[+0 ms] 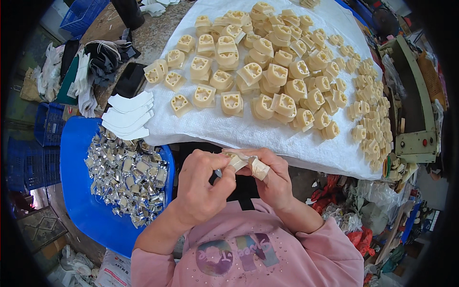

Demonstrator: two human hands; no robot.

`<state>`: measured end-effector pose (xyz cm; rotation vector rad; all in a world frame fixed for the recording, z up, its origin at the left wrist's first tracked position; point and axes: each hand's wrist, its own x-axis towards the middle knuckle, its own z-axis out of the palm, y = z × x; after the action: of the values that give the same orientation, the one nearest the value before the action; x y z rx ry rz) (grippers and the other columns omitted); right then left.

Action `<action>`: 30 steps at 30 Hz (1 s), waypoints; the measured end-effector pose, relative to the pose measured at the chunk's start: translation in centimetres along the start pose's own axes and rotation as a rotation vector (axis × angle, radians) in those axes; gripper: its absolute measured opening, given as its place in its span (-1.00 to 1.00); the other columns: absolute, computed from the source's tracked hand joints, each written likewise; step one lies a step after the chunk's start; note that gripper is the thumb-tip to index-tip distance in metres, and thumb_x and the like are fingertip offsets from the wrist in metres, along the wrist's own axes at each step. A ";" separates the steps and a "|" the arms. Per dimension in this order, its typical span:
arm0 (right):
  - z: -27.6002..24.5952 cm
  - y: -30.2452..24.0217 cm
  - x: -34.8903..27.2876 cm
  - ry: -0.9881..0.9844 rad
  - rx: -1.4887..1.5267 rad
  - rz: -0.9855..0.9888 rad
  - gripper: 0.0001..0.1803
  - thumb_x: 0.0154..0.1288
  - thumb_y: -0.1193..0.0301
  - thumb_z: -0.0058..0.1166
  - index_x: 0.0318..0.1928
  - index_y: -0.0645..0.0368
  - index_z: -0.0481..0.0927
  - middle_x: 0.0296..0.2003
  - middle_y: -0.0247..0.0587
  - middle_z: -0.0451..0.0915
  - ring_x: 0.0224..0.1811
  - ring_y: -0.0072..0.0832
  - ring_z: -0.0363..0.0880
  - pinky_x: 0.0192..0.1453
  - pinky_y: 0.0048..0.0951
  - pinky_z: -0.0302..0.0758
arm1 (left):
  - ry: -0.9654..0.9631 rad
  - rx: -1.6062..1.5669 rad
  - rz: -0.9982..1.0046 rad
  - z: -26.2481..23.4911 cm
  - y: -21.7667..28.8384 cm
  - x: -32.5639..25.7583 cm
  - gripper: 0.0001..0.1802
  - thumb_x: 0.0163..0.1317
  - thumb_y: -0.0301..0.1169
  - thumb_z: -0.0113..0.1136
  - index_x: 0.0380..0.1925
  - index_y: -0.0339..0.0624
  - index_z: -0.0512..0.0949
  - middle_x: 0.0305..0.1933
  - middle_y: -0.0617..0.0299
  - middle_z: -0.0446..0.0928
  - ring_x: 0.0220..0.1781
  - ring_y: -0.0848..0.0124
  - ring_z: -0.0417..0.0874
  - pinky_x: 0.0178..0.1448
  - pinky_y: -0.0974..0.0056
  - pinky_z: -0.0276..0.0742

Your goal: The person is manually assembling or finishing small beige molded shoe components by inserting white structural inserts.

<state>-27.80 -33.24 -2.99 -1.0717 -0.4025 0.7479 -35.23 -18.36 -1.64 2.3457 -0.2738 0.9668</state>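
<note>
In front of my chest, both hands meet around a small cream plastic part (237, 163), mostly covered by fingers. My left hand (200, 185) is closed, pinching the part between thumb and fingertips. From the other side, my right hand (276, 184) is closed on the same part. A pale wrap (259, 169) circles a digit of the right hand. Just beyond, many cream molded plastic parts (232, 103), each with a rounded opening, lie singly and in stacks on a white woven sheet (191, 129).
At my left stands a blue tub (79, 191) holding many shiny metal pieces (126, 167). White curved sheets (126, 115) overlap at the table's left corner. A pale green machine (416, 110) stands to the right, above plastic bags and scraps (377, 210). Blue crates (33, 167) are at far left.
</note>
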 end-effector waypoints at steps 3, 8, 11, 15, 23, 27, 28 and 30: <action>0.5 -0.5 0.3 0.022 -0.244 -0.034 -0.72 0.33 0.54 -0.22 -0.04 0.39 0.48 -0.06 0.03 0.58 -0.14 -0.38 0.62 -0.01 -0.40 0.53 | -0.057 0.070 0.014 0.2 0.3 0.2 -0.83 -0.16 -0.68 0.22 -0.53 -0.34 0.44 -0.33 0.08 0.41 -0.40 0.22 0.45 -0.44 0.20 0.31; 0.5 -1.3 0.9 -0.041 -0.690 -0.119 -0.73 0.30 0.51 -0.14 -0.05 0.37 0.48 -0.18 0.06 0.59 -0.26 -0.28 0.64 -0.12 -0.35 0.51 | -0.148 0.110 -0.033 -0.2 0.0 0.2 -0.81 -0.14 -0.68 0.21 -0.47 -0.31 0.44 -0.32 0.06 0.41 -0.40 0.20 0.44 -0.42 0.18 0.32; 0.0 -1.2 1.1 -0.094 -0.696 -0.103 -0.74 0.30 0.49 -0.11 -0.06 0.35 0.49 -0.20 0.06 0.58 -0.23 -0.24 0.62 -0.11 -0.33 0.49 | -0.076 -0.055 -0.193 -0.1 -0.7 -0.6 -0.78 -0.11 -0.72 0.20 -0.43 -0.27 0.44 -0.30 0.04 0.44 -0.36 0.17 0.47 -0.37 0.19 0.39; -2.1 -1.1 2.8 -0.150 -0.145 0.148 -0.76 0.34 0.42 0.02 -0.04 0.28 0.51 -0.19 -0.22 0.59 -0.19 -0.54 0.55 -0.12 -0.51 0.48 | 0.059 -0.414 -0.456 -0.1 -1.2 -1.9 -0.77 -0.05 -0.76 0.20 -0.44 -0.26 0.43 -0.26 0.05 0.53 -0.29 0.21 0.56 -0.28 0.27 0.48; -2.3 -1.3 4.9 -0.294 -0.193 0.325 -0.56 0.13 0.44 0.28 0.00 0.24 0.43 -0.40 -0.30 0.54 -0.36 -0.66 0.52 -0.33 -0.62 0.47 | -0.037 -0.476 -0.372 0.2 -0.9 -1.9 -0.80 -0.02 -0.73 0.21 -0.43 -0.27 0.45 -0.25 0.06 0.55 -0.30 0.25 0.58 -0.32 0.31 0.49; -2.7 -0.4 4.7 -0.174 -0.265 0.255 -0.59 0.19 0.43 0.21 0.03 0.22 0.42 -0.46 -0.32 0.54 -0.44 -0.65 0.51 -0.41 -0.61 0.45 | 0.001 -0.393 -0.356 1.0 -0.9 -1.5 -0.86 0.14 -0.54 0.25 -0.39 -0.27 0.45 -0.31 0.09 0.54 -0.39 0.36 0.50 -0.29 0.37 0.42; -2.6 -0.2 4.6 -0.112 -0.306 0.237 -0.60 0.22 0.43 0.18 0.04 0.21 0.41 -0.47 -0.34 0.55 -0.46 -0.66 0.51 -0.44 -0.60 0.45 | 0.013 -0.375 -0.340 1.2 -1.0 -1.6 -0.86 0.15 -0.54 0.25 -0.35 -0.27 0.46 -0.31 0.10 0.54 -0.39 0.37 0.51 -0.28 0.38 0.43; -1.6 -0.3 4.4 -0.051 -0.434 0.163 -0.63 0.27 0.44 0.12 0.05 0.22 0.40 -0.40 -0.31 0.56 -0.40 -0.63 0.52 -0.38 -0.58 0.46 | 0.094 -0.539 -0.468 1.9 -0.7 -1.9 -0.88 0.13 -0.59 0.23 -0.35 -0.29 0.48 -0.26 0.11 0.55 -0.32 0.39 0.55 -0.23 0.37 0.48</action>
<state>-23.68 -31.14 -3.65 -1.5081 -0.5410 0.8560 -35.22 -18.95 -4.36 1.7524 0.0541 0.6654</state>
